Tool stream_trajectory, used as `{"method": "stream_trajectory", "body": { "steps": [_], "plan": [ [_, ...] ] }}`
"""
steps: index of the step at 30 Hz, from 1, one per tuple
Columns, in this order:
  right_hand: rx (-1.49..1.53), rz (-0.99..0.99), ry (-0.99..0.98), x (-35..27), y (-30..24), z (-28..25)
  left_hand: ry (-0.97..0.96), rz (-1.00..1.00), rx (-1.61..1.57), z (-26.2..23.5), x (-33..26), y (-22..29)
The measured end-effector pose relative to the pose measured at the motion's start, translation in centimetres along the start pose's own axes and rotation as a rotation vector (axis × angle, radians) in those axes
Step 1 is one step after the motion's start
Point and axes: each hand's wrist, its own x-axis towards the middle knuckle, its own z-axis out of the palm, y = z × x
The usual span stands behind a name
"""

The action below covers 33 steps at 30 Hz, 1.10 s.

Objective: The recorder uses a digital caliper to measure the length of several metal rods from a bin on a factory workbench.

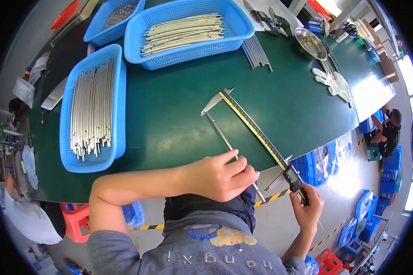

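Observation:
My left hand (222,176) is closed around the middle of a thin metal rod (221,134), which slants from the green tabletop out past the table's near edge. In my right hand (307,206) is the sliding head of a long digital caliper (257,130), its jaws spread wide along the beam. The rod's far end lies at the tip of the caliper's far jaw; whether they touch I cannot tell. Its near end hangs close to the sliding jaw, over the floor. Rod and beam run roughly side by side.
On the green table (170,101), a blue basket (119,151) of rods stands at left, another basket (188,53) of rods behind. Several loose grey rods (258,51), a metal bowl (311,43) and a white glove (333,83) lie at far right. A person (390,133) sits beyond.

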Motion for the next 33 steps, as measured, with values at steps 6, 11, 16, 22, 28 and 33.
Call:
{"method": "stream_trajectory", "body": {
  "steps": [6,11,16,22,28,33],
  "plan": [
    [-0.016,-0.003,-0.003,0.2,0.0,-0.2,0.011,-0.049,-0.023,1.6,-0.1,0.1],
    [-0.013,0.001,-0.010,0.2,0.1,-0.1,0.029,-0.083,-0.014,2.0,-0.4,0.2],
    [-0.011,-0.003,-0.017,0.3,0.2,-0.1,-0.006,-0.123,-0.021,1.8,-0.4,0.5],
    [-0.012,-0.024,-0.015,0.1,0.0,-0.2,-0.010,-0.116,-0.010,1.9,-0.4,0.4],
    [-0.011,-0.024,-0.019,0.1,-0.1,-0.2,0.020,-0.115,-0.002,2.5,-0.5,0.3],
    [-0.014,-0.038,-0.008,0.2,0.1,-0.1,0.019,-0.115,-0.001,2.4,-0.4,0.4]
  ]
}}
